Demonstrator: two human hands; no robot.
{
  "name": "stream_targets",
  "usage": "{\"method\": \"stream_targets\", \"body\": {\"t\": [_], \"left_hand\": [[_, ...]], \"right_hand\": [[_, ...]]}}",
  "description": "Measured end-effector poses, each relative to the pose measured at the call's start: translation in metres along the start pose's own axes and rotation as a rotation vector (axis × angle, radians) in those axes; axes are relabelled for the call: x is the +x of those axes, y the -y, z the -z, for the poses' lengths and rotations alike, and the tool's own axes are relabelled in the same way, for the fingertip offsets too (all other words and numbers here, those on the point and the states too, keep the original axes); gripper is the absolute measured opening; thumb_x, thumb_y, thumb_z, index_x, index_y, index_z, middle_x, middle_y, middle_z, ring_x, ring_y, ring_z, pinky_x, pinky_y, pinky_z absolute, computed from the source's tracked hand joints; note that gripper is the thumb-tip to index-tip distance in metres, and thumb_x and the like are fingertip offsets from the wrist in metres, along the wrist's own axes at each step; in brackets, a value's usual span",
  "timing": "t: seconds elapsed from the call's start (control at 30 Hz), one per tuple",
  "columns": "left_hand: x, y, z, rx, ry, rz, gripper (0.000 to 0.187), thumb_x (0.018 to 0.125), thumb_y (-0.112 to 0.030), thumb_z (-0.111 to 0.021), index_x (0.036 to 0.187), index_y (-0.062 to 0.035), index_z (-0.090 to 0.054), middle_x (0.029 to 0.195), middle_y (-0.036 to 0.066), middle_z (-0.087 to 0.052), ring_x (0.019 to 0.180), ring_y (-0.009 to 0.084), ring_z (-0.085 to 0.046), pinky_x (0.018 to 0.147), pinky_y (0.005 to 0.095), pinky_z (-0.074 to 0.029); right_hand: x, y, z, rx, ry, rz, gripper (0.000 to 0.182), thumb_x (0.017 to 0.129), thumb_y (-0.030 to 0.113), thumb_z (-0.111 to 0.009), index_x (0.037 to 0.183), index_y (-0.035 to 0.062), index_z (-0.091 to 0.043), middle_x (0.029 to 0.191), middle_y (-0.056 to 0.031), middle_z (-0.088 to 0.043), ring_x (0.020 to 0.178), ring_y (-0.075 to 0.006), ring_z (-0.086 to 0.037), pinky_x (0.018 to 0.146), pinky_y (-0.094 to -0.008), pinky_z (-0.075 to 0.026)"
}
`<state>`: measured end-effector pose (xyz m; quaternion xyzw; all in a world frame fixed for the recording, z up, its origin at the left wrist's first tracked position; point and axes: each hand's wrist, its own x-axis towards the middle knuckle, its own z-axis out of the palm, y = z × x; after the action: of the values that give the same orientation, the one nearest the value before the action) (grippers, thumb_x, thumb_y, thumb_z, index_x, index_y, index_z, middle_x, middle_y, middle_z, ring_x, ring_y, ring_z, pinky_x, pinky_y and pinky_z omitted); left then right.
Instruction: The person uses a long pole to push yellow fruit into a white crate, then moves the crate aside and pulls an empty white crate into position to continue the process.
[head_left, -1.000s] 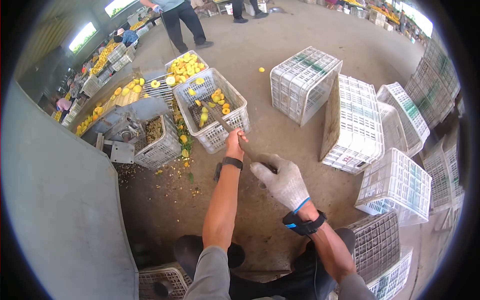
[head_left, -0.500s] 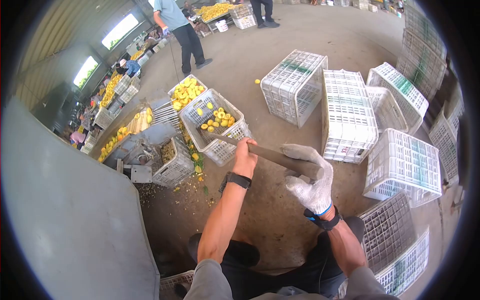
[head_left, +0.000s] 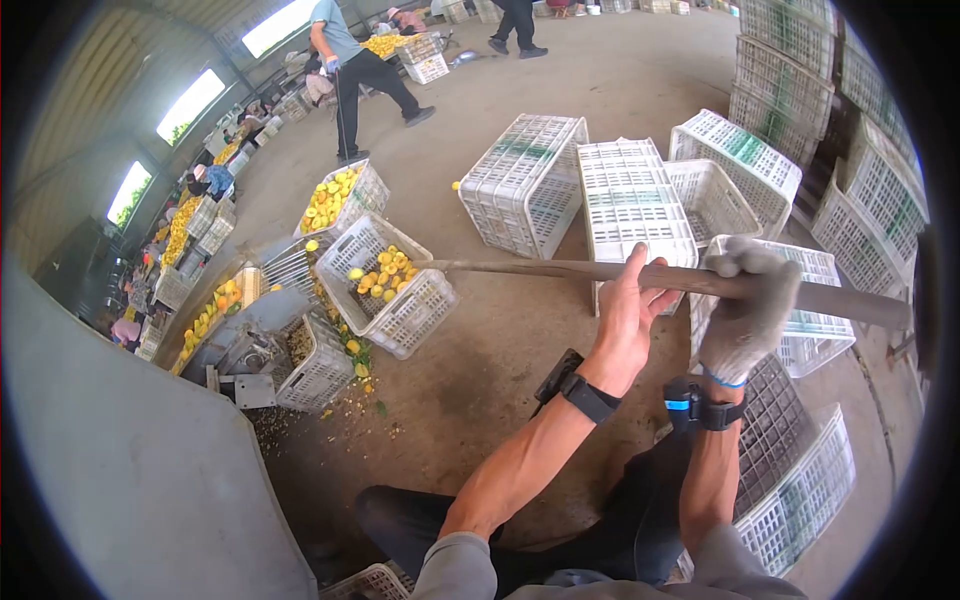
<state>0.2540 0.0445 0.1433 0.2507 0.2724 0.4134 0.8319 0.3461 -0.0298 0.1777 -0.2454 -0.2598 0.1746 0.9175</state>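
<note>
Both hands on a long pole, tip at a fruit crate

Left hand [head_left: 628, 305], bare, black band at the wrist: fingers curled loosely over the pole [head_left: 560, 270], thumb underneath. Right hand [head_left: 748, 300], in a grey knit glove: closed in a full fist round the same pole, just right of the left hand. Pole runs nearly level across the view; its right end passes beyond the gloved fist, its thin left end reaches the near rim of a white crate [head_left: 400, 300] on the concrete floor [head_left: 500, 360]. That crate holds a shallow layer of yellow fruit [head_left: 385, 272]. A fuller crate [head_left: 345, 195] stands just beyond it, far left. Grey machine [head_left: 250, 340] to the left, with scraps scattered on the floor beside it. Empty white crates [head_left: 625, 195], some tipped on their sides, lie right of centre and stack along the far right. A person [head_left: 350, 65] in a blue shirt stands far off, upper left
</note>
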Motion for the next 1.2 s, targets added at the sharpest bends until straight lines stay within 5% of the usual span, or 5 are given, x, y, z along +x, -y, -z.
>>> {"method": "stream_targets", "body": {"t": [0.13,0.53,0.73,1.07,1.2], "left_hand": [[0.032,0.022,0.02,-0.111,-0.048,0.012,0.043,0.103,-0.03,-0.058,0.132,-0.0003,-0.047,0.112,0.01,-0.065,0.108,0.0277,-0.067,0.095,0.0427,-0.054],[0.08,0.084,-0.008,-0.329,0.241,0.222,0.023,0.105,-0.022,-0.052,0.113,-0.0006,-0.05,0.101,0.013,-0.068,0.095,0.0293,-0.07,0.09,0.0432,-0.057],[0.148,0.047,0.041,-0.228,0.112,0.055,0.018,0.104,-0.023,-0.052,0.104,-0.0056,-0.059,0.094,0.007,-0.07,0.097,0.0242,-0.07,0.09,0.0402,-0.054],[0.134,0.12,0.12,-0.212,-0.168,0.09,0.023,0.096,-0.027,-0.061,0.103,-0.0053,-0.061,0.097,0.008,-0.07,0.085,0.0231,-0.069,0.076,0.0419,-0.061],[0.087,0.097,0.161,0.115,0.007,0.331,0.051,0.092,-0.056,-0.066,0.1,-0.0055,-0.061,0.091,0.011,-0.072,0.081,0.0263,-0.073,0.074,0.0407,-0.061]], "right_hand": [[0.031,0.061,0.041,0.04,-0.047,0.274,0.042,0.103,0.042,-0.054,0.097,0.0039,-0.069,0.095,-0.017,-0.069,0.06,-0.0112,-0.051,0.056,-0.0265,-0.044],[0.006,0.117,0.034,-0.299,0.029,0.655,0.061,0.107,0.052,-0.04,0.11,-0.0029,-0.068,0.091,-0.0096,-0.06,0.061,-0.0108,-0.041,0.058,-0.0269,-0.036],[0.011,0.042,0.025,-0.12,0.002,0.349,0.053,0.105,0.052,-0.043,0.096,0.0039,-0.065,0.092,-0.0143,-0.064,0.075,-0.0208,-0.059,0.068,-0.0333,-0.049],[0.038,0.022,0.032,-0.312,-0.139,0.066,0.047,0.104,0.051,-0.051,0.087,0.0074,-0.058,0.072,-0.0086,-0.057,0.05,-0.0122,-0.042,0.049,-0.0273,-0.039],[0.032,0.03,0.04,-0.217,-0.004,0.054,0.046,0.104,0.049,-0.052,0.087,0.0073,-0.062,0.072,-0.0092,-0.062,0.048,-0.0105,-0.045,0.043,-0.0259,-0.034]]}}
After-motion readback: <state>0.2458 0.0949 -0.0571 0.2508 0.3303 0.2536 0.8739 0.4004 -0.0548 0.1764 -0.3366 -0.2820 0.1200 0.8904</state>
